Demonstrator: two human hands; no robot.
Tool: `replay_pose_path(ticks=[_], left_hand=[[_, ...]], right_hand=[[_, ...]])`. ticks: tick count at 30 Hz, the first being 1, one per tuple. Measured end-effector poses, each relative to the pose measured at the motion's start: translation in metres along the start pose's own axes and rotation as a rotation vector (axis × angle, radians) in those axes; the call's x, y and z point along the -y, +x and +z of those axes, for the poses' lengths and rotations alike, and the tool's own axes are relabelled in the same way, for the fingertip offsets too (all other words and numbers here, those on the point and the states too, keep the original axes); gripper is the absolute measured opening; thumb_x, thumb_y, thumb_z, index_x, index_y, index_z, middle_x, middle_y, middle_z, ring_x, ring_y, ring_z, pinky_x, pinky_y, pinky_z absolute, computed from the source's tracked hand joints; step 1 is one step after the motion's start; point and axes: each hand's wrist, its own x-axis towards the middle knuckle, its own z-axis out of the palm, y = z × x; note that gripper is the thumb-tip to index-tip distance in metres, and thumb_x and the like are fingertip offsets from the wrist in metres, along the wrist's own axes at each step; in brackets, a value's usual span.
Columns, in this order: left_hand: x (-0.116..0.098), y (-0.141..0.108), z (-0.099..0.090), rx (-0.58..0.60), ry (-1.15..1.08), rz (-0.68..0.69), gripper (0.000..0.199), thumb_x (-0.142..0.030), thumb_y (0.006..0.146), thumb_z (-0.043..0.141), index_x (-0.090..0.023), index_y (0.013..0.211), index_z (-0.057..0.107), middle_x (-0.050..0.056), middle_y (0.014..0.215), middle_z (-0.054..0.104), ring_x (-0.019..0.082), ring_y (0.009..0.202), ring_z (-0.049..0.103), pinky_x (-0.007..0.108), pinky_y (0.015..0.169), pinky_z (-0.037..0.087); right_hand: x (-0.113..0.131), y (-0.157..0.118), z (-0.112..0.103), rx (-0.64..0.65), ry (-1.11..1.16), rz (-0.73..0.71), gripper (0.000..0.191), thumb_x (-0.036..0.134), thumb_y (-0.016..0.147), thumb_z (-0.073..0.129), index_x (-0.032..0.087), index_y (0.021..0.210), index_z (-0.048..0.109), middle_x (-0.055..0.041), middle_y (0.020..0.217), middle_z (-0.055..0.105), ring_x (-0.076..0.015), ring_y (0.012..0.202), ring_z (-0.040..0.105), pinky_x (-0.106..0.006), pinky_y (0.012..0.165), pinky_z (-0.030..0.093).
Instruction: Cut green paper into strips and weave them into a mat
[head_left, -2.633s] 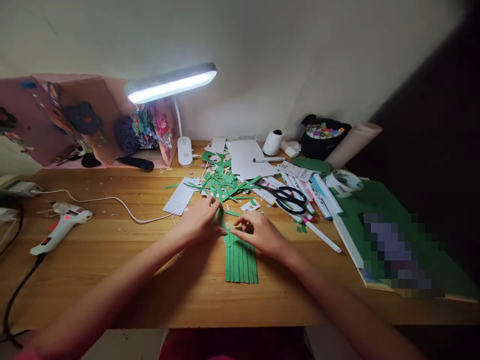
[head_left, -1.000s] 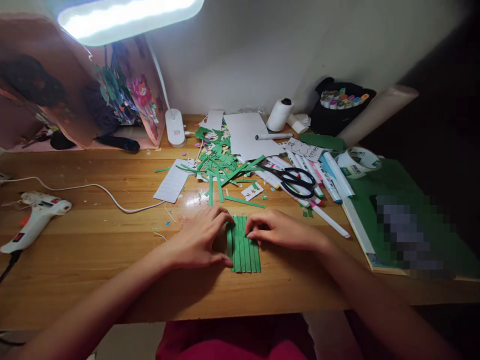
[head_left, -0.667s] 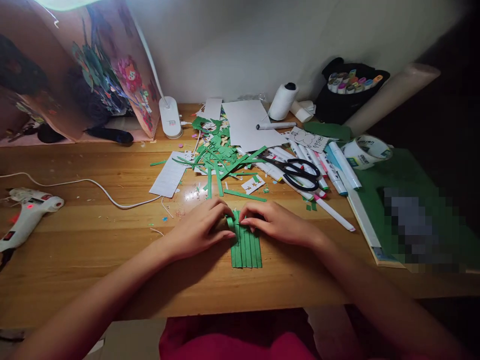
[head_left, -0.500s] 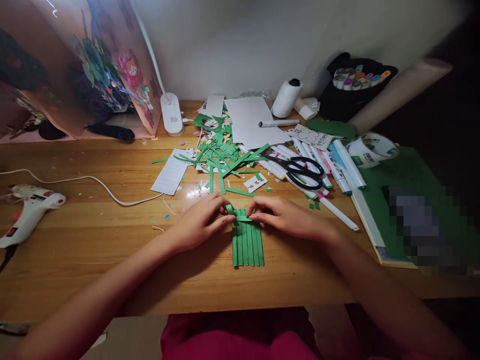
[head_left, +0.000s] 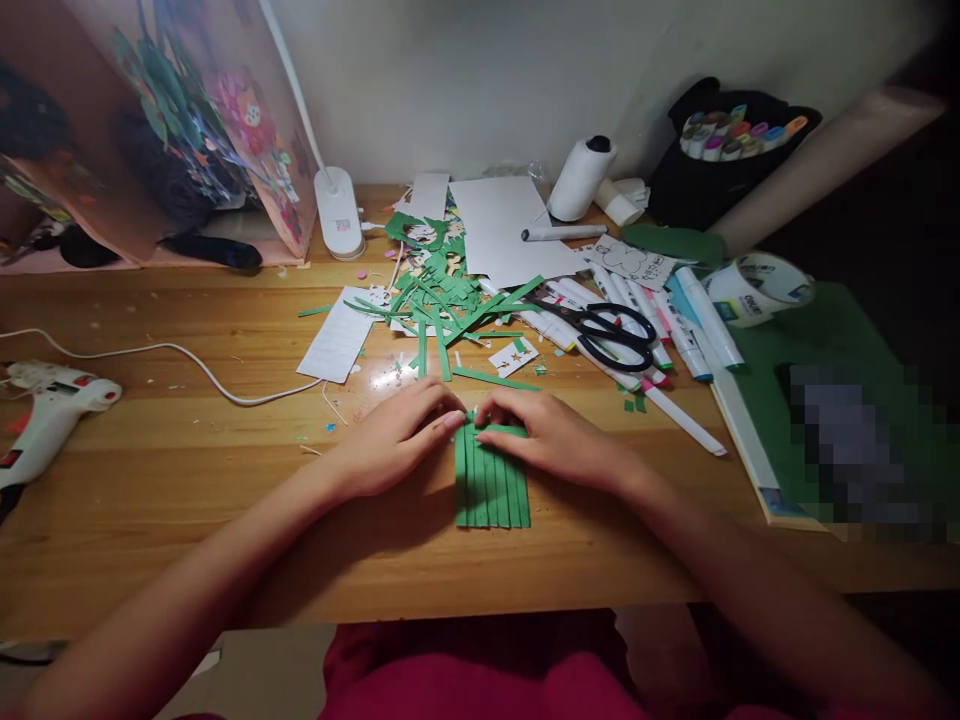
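Near the front of the wooden table lies a green paper piece [head_left: 493, 485] made of several upright strips side by side. My left hand [head_left: 401, 435] pinches its upper left corner between thumb and fingers. At the upper right of the piece is my right hand [head_left: 544, 440], its thumb and index finger closed on a green strip that crosses the top edge. The fingertips of both hands nearly meet, and they partly cover that crossing strip. Just behind the hands a loose green strip [head_left: 495, 379] lies flat.
Green scraps [head_left: 442, 290], white paper [head_left: 510, 225], black scissors [head_left: 615, 335] and several markers [head_left: 686, 420] lie behind the hands. A glue gun [head_left: 56, 420] is at the left, with a white cable. At the right are a tape roll [head_left: 761, 290] and a green board [head_left: 810, 400].
The crossing strip's raised left end has come down, and both hands have moved closer together at the top. One more upright strip shows at the left edge. The view has shifted slightly.
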Motion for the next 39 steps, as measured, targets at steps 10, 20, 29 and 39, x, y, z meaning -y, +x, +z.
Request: replay_pose_path(ticks=[10, 20, 29, 39], left_hand=[[0.007, 0.002, 0.004, -0.081, 0.047, 0.056, 0.014, -0.016, 0.088, 0.047, -0.019, 0.096, 0.058, 0.005, 0.096, 0.053, 0.016, 0.088, 0.053, 0.031, 0.078, 0.045], [0.007, 0.002, 0.005, -0.08, 0.059, 0.086, 0.012, -0.019, 0.09, 0.048, -0.019, 0.098, 0.057, 0.005, 0.097, 0.052, 0.015, 0.089, 0.053, 0.032, 0.079, 0.047], [0.01, 0.002, 0.007, -0.104, 0.064, 0.096, 0.013, -0.015, 0.087, 0.05, -0.018, 0.097, 0.058, 0.004, 0.096, 0.052, 0.014, 0.087, 0.052, 0.03, 0.077, 0.046], [0.008, 0.003, 0.007, -0.107, 0.073, 0.102, 0.012, -0.014, 0.087, 0.05, -0.019, 0.096, 0.057, 0.004, 0.096, 0.052, 0.015, 0.088, 0.053, 0.032, 0.078, 0.047]], right_hand=[[-0.014, 0.004, 0.008, -0.162, -0.203, -0.215, 0.004, 0.017, 0.084, 0.06, 0.015, 0.081, 0.057, -0.0045, 0.08, 0.061, -0.0168, 0.078, 0.056, -0.027, 0.07, 0.043], [-0.01, 0.002, 0.007, -0.192, -0.085, -0.135, 0.007, 0.02, 0.08, 0.065, 0.016, 0.08, 0.06, -0.0012, 0.077, 0.06, -0.0133, 0.071, 0.055, -0.024, 0.064, 0.042], [-0.008, 0.004, 0.013, -0.261, -0.052, -0.067, 0.011, 0.015, 0.077, 0.065, 0.016, 0.072, 0.055, 0.0003, 0.073, 0.058, -0.0126, 0.069, 0.055, -0.024, 0.062, 0.041], [-0.008, 0.005, 0.014, -0.262, -0.035, -0.07, 0.014, 0.015, 0.077, 0.065, 0.018, 0.072, 0.052, 0.0008, 0.073, 0.057, -0.0132, 0.07, 0.054, -0.024, 0.063, 0.041]])
